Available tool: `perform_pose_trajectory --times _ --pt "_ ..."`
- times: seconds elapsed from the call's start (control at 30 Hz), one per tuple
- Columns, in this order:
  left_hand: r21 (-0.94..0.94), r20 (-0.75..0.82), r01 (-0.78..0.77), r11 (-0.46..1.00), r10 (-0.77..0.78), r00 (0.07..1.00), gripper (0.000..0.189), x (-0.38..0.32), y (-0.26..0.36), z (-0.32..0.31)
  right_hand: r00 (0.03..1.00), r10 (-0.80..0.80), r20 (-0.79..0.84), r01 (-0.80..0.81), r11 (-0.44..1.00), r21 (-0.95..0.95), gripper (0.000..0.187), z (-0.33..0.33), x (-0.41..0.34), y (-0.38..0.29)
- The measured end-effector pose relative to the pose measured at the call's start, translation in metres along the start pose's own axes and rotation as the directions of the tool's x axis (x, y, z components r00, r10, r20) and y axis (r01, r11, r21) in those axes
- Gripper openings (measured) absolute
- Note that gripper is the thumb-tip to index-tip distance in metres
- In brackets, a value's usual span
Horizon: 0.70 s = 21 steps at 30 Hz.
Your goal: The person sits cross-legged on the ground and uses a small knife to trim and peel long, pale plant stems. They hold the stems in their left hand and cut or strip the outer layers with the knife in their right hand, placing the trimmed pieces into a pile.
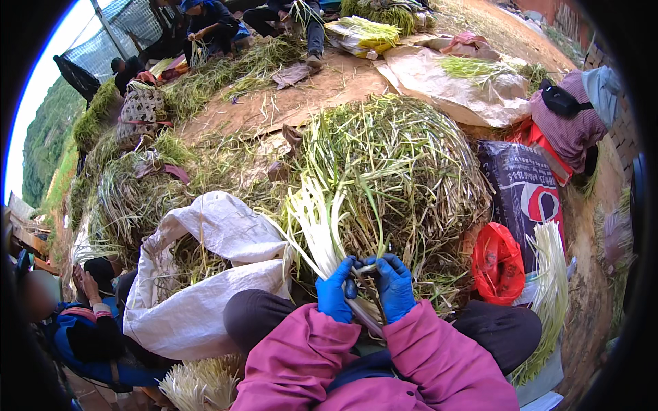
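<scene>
My left hand [336, 290], in a blue glove, is closed around a bunch of long pale leafy stalks [318, 231]. Their white ends fan up and away from me, while the other ends hang down between my sleeves. Close beside it, my right hand [396, 287], also gloved in blue, pinches a single green stalk [376, 216] near the left fingertips. A dark, thin strip [374, 295] hangs between both hands. Just beyond them lies a large heap of unsorted green and brownish stalks [411, 164].
An open white woven sack [216, 329] with plant matter stands at my left, beside a seated person [97, 329]. On my right are a red plastic bag [498, 264], a dark printed sack [522, 180] and a pale stalk bundle [550, 293]. Other people handle stalks farther back.
</scene>
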<state>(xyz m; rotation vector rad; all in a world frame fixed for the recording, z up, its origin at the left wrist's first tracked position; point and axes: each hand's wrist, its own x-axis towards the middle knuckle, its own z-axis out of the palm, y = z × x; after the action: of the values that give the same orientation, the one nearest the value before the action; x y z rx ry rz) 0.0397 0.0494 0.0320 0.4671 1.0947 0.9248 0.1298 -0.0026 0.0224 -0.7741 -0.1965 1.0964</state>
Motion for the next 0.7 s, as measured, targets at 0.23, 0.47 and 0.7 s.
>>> perform_pose_trajectory --times 0.23,0.47,0.7 --pt "0.007 0.011 -0.121 0.993 0.121 0.993 0.016 0.011 0.023 -0.010 0.945 -0.282 -0.163 0.132 0.790 -0.599 0.010 -0.033 0.004 -0.074" --pt "0.347 0.108 -0.083 0.934 0.048 0.993 0.021 -0.015 0.002 0.002 0.902 -0.306 0.305 0.410 0.388 -0.826 0.019 0.003 0.024 -0.047" --pt "0.343 0.073 -0.063 0.937 0.040 0.997 0.023 0.000 -0.008 -0.014 0.993 -0.095 -0.070 0.080 0.977 -0.196 0.012 0.033 0.046 -0.090"
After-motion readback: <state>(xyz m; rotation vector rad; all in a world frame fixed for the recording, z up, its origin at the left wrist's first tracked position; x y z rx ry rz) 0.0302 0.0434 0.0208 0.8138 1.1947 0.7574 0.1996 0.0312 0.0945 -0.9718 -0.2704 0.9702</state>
